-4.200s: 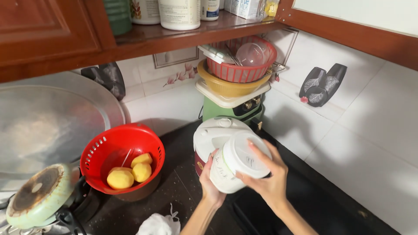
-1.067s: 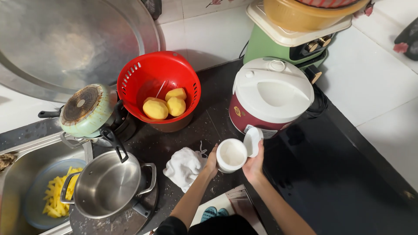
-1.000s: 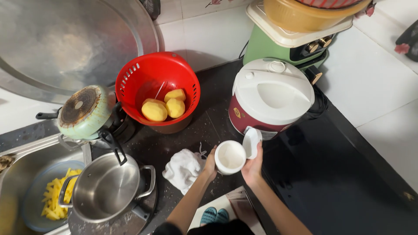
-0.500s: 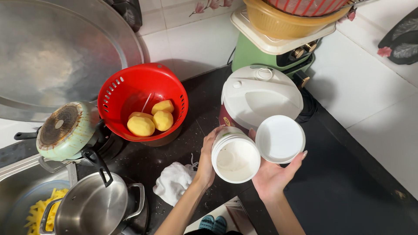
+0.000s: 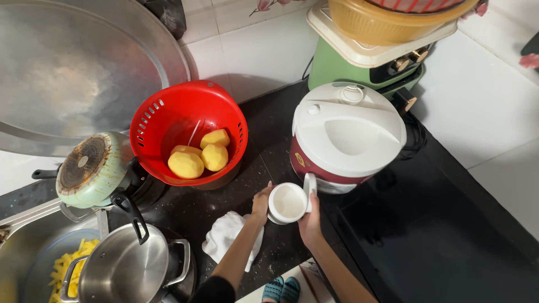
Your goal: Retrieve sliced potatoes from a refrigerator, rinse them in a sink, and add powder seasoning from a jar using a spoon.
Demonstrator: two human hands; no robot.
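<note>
On the black stone counter [image 5: 393,235], the small white round container [image 5: 287,202] now sits lower, near the white-lidded rice cooker [image 5: 347,134]. The left hand [image 5: 260,203] grips it; the right hand [image 5: 310,216] has tilted its white lid [image 5: 309,185] upright, leaving it open.

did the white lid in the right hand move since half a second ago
Yes. The white lid went from held flat, apart from the jar, to edge-on against it, below the rice cooker.

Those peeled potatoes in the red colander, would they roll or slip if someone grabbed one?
The peeled potatoes look rounded and smooth, so one would probably roll if nudged, though the red colander walls should contain it. Their bare, glossy surfaces suggest they may be slippery. They look solid, likely stiff and fairly heavy for their size.
</note>
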